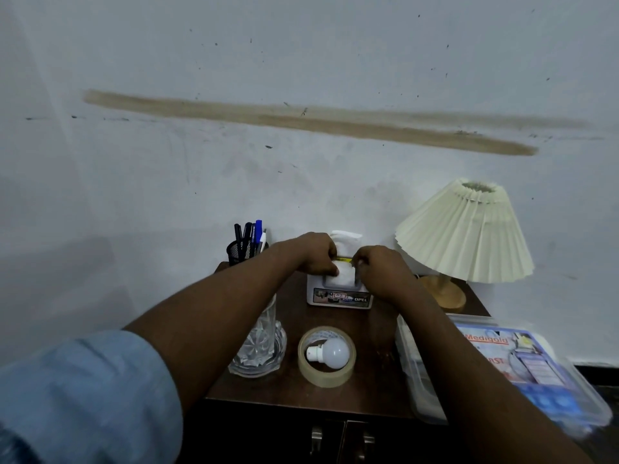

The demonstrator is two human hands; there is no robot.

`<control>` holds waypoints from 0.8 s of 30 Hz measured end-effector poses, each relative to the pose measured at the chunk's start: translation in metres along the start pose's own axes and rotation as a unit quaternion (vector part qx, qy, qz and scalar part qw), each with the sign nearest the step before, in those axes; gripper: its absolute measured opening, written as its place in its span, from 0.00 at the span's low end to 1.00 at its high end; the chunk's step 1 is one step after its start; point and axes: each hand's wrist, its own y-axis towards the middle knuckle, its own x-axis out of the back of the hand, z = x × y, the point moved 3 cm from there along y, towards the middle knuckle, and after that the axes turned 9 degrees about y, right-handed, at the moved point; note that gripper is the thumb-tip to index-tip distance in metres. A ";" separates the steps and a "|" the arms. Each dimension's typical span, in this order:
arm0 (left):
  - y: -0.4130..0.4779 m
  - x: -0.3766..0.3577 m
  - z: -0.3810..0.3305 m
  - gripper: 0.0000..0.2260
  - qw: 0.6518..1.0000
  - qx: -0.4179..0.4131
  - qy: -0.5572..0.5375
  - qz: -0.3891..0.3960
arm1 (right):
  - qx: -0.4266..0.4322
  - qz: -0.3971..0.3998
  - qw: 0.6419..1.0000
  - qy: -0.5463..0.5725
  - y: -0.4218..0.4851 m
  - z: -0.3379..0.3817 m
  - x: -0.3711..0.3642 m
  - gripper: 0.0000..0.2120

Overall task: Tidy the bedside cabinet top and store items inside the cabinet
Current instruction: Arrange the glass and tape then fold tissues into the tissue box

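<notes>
Both hands tidy the tissue at the box on the bedside cabinet

Left hand [316, 254] and right hand [378, 269] pinch the white tissue [346, 239] from either side, fingers curled onto the sheet where it rises from the tissue box [340, 298], which stands directly beneath them at the back of the cabinet top [371, 380]. The step appears to be neatening the tissue; next, probably, tucking it down and releasing. Pen holder [246, 251], glass [261, 343], tape roll [326, 376] ringing a bulb [333, 353], lamp [465, 232] and first-aid box [502, 363] await, with the cabinet doors [284, 433] shut below
</notes>
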 end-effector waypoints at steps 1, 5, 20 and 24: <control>0.001 -0.001 0.000 0.14 1.000 0.000 -0.003 0.000 | -0.002 -0.001 1.000 0.010 -0.001 0.000 0.001 0.12; 0.001 -0.002 0.001 0.14 1.000 0.002 -0.009 -0.001 | 0.000 -0.011 0.999 0.030 -0.008 0.002 0.004 0.12; -0.068 0.031 -0.020 0.17 0.989 0.016 -0.096 -0.110 | 0.027 -0.046 0.997 0.053 -0.068 0.016 0.016 0.16; -0.117 0.017 -0.052 0.10 0.958 0.029 -0.211 -0.192 | 0.006 -0.044 0.996 0.081 -0.093 0.016 0.029 0.15</control>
